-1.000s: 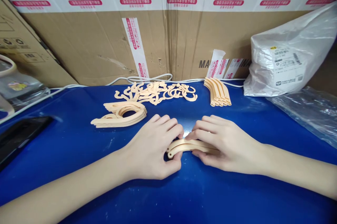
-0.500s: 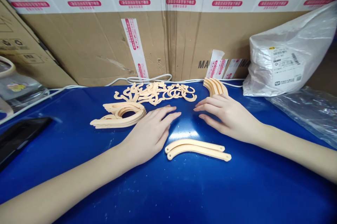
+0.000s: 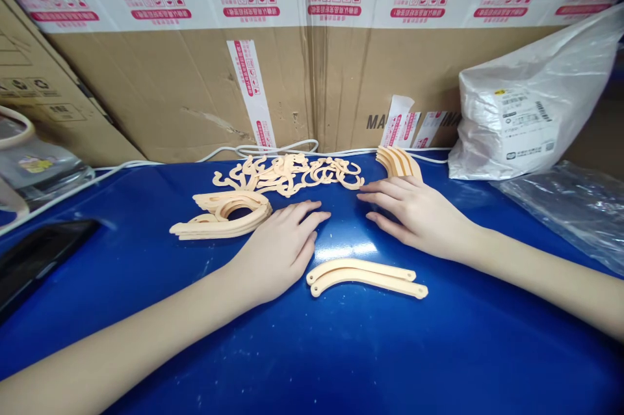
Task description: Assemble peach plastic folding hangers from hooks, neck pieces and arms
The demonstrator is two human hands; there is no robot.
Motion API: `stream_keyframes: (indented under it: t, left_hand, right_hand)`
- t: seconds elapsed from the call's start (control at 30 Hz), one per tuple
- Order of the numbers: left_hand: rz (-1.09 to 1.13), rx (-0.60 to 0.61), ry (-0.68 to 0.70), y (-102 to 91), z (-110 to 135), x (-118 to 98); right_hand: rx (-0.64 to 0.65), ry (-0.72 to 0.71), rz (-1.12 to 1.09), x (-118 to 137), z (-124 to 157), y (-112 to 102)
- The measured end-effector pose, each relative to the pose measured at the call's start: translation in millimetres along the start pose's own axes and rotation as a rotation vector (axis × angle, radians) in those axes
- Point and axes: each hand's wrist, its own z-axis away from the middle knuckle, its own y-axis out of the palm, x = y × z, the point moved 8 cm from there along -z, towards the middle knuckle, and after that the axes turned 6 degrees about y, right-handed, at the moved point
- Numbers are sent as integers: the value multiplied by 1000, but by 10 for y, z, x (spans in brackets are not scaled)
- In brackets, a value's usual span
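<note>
My left hand point(image 3: 283, 246) rests on the blue table, fingers stretched out and holding nothing. Just left of it lies a stack of cream curved parts with a round opening point(image 3: 219, 223). My right hand point(image 3: 419, 213) lies with fingers apart and nothing in them, in front of a stack of cream curved arms point(image 3: 397, 161) that it partly hides. Between and nearer than the hands are two cream curved arms point(image 3: 365, 275), side by side, with small holes at their ends. Behind the hands spreads a loose pile of cream hooks point(image 3: 287, 173).
Large cardboard boxes point(image 3: 195, 77) stand along the back, with a white cable point(image 3: 287, 147) at their foot. A white plastic bag with a label point(image 3: 526, 116) and clear plastic film point(image 3: 570, 207) are at right. A black phone point(image 3: 39, 259) and a clear container point(image 3: 39, 161) sit at left.
The fingers of my left hand have drawn in slightly to the left. My right hand has hardly moved. The whole view has shifted a little; the parts lie as before.
</note>
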Motion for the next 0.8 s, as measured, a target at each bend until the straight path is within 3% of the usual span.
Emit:
stream_keyframes:
  t: [0.2,0.4,0.57,0.8]
  left_hand:
    - [-2,-3,11,-3,-8,-7]
    - [16,-11,18,-2,-2,5]
    - [5,-8,26,-3,1,0]
    - [13,-14,27,-2,-8,0]
  right_hand:
    - [28,21,86,-192,-166,-50]
    - [21,-3,223,-402,-533,-100]
    - [120,107,233,-498,-785,99]
    - [192,172,197,-520,-865,307]
